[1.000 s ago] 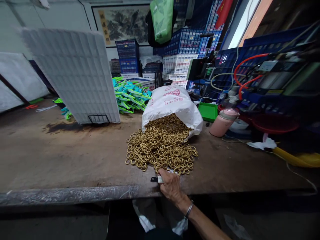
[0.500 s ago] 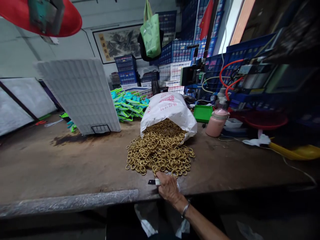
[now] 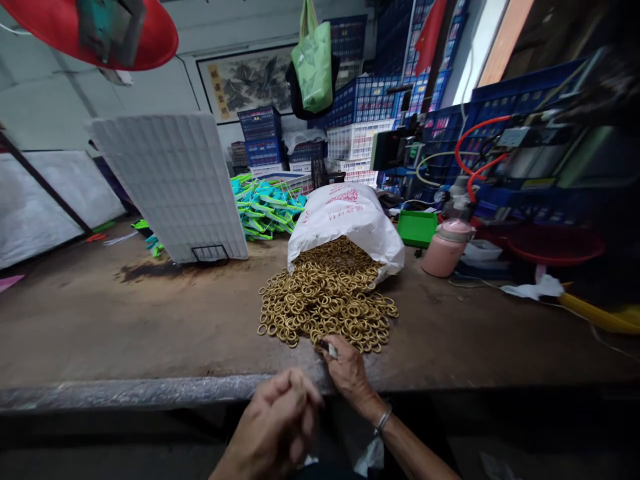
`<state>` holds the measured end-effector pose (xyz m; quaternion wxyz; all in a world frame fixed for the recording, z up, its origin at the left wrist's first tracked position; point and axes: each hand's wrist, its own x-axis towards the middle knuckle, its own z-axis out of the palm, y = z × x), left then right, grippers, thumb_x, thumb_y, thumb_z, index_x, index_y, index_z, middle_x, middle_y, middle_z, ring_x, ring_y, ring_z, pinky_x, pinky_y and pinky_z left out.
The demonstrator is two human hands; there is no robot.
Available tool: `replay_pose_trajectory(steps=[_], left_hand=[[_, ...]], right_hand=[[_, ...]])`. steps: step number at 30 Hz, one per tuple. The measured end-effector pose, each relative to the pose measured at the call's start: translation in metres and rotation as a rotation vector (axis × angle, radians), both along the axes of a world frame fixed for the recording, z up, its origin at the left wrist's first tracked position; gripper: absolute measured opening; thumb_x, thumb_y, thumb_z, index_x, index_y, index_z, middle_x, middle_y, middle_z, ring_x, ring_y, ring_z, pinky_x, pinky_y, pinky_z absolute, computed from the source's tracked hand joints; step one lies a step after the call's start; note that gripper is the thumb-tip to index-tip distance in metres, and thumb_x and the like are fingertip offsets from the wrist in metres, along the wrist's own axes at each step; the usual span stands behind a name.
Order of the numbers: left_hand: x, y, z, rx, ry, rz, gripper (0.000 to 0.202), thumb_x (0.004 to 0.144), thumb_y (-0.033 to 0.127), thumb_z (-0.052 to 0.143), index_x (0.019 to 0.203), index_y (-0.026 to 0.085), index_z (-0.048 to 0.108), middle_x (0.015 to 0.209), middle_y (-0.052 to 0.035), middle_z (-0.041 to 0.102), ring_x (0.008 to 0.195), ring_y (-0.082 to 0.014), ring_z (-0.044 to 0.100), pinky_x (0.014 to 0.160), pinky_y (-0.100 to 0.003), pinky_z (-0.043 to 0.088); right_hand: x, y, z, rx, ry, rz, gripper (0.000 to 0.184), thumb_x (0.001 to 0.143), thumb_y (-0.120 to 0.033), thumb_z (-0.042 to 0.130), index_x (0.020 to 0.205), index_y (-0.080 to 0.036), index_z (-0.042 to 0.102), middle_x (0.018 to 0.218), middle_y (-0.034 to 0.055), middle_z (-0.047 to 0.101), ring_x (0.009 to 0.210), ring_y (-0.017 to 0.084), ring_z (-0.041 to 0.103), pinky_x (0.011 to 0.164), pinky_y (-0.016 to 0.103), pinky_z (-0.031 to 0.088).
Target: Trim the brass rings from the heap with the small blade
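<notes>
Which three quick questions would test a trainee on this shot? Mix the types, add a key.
1. True or false: the white sack lies with its mouth open and rings spilled out in front.
2. Which hand is nearer the rings: a) left, b) right?
3. Fill in: in the picture, the green tray lies just left of the pink ____.

Key: 1. true; 2. b, the right hand; 3. bottle.
</notes>
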<state>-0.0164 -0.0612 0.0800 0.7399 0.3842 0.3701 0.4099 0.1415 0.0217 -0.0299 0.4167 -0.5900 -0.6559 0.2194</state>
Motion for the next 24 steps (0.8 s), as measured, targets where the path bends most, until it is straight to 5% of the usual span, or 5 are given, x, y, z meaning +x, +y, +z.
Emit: replay_pose_trajectory(steps=[4,8,12,16,24], left_hand=[[0.005,0.027,-0.043,-0.146,0.083,0.289,0.030,0.067,0.043,0.061,0.079,0.018,0.050,0.054,0.0070,0.044,0.035,-0.0016,0.033,0.034,-0.014,0.014],[0.008,0.032,-0.070,-0.138,0.166,0.405,0.040,0.066,0.049,0.060,0.090,0.019,0.046,0.054,0.0080,0.045,0.036,-0.0026,0.034,0.034,-0.014,0.015],[0.014,0.034,-0.071,-0.113,0.180,0.412,0.046,0.065,0.051,0.059,0.095,0.018,0.048,0.051,0.0081,0.045,0.036,-0.0039,0.034,0.033,-0.015,0.018],[0.016,0.035,-0.068,-0.089,0.198,0.368,0.037,0.066,0.051,0.059,0.071,0.014,0.052,0.044,0.0076,0.040,0.035,-0.0032,0.029,0.034,-0.016,0.019],[0.019,0.036,-0.074,-0.076,0.196,0.453,0.033,0.066,0.047,0.060,0.071,0.015,0.057,0.049,0.0054,0.046,0.037,-0.0037,0.030,0.037,-0.017,0.022]], right_hand=[[-0.009,-0.004,0.004,-0.181,0.365,-0.020,0.022,0.074,-0.036,0.047,0.065,-0.017,0.055,0.055,-0.0033,0.051,0.053,0.010,0.043,0.054,0.020,0.035],[-0.023,-0.020,0.011,-0.402,0.698,0.006,0.028,0.066,-0.044,0.057,0.066,-0.017,0.054,0.050,-0.0057,0.047,0.040,0.005,0.032,0.040,0.019,0.026],[-0.033,-0.032,0.025,-0.569,0.955,0.120,0.033,0.063,-0.047,0.062,0.065,-0.016,0.050,0.050,-0.0076,0.044,0.034,0.001,0.021,0.035,0.017,0.014],[-0.039,-0.034,0.035,-0.624,1.053,0.169,0.034,0.059,-0.045,0.066,0.065,-0.016,0.050,0.052,-0.0069,0.046,0.035,0.000,0.024,0.035,0.015,0.016],[-0.044,-0.030,0.022,-0.658,0.988,0.121,0.035,0.060,-0.047,0.064,0.060,-0.017,0.046,0.044,-0.0088,0.038,0.036,0.002,0.027,0.036,0.015,0.019]])
